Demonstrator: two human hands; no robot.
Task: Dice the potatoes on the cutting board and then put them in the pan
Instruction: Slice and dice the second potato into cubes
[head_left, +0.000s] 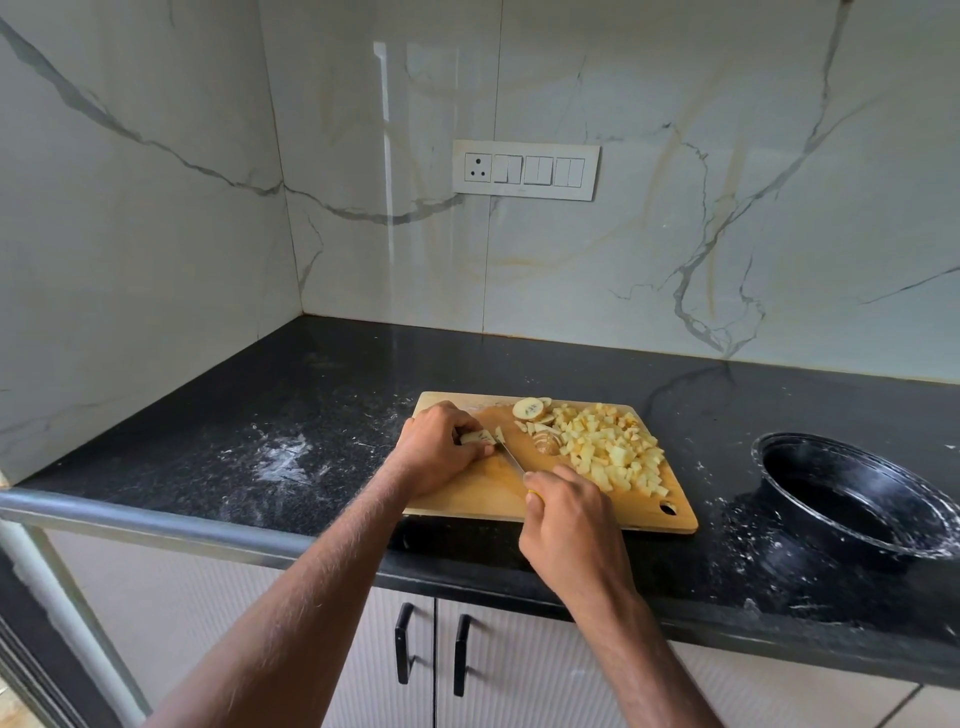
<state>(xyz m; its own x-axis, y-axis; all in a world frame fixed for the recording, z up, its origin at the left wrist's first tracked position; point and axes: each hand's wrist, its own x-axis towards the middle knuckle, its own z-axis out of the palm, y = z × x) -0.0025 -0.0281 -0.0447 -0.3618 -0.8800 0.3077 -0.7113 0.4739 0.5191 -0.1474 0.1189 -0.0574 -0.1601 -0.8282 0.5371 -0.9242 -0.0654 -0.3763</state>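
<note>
Left hand (434, 449): fingers curled down and clamped on a pale potato strip (477, 438), which is pinned flat against the wooden cutting board (483, 493). The strip's cut end projects just past the fingertips toward the blade.

Right hand (569, 512): fingers wrapped tight round a knife handle, of which only a yellow sliver (534, 493) is seen at the thumb. The knife (511, 457) has a thin, narrow steel blade, which is laid slantwise from this hand up to the strip; its tip is set against the strip just beside the left fingertips.

Potato stock, all on the board: a heap of diced potato (613, 449), small pale-yellow cubes, irregular, moist-looking, is spread over the right half, just beyond the right hand. Round uncut slices (530, 409) with brown skin edges are placed at the far edge; one skin-on end piece (546, 443) is lodged between the blade and the heap.

Cutting board: rectangular, light wood, smooth, rounded corners, a hanging hole at the near right corner. It is laid on a black speckled stone surface (311, 405), which is dusted with white smears and flecks.

Pan (852, 499): round, black, deep-walled, streaked with white; it is stood on the surface to the right of the board, apart from it, with no potato seen inside.

Backing: glossy marble-patterned wall tiles, with a white switch plate (524, 170). Below the surface: ribbed pale cabinet doors with black handles (404, 642).
</note>
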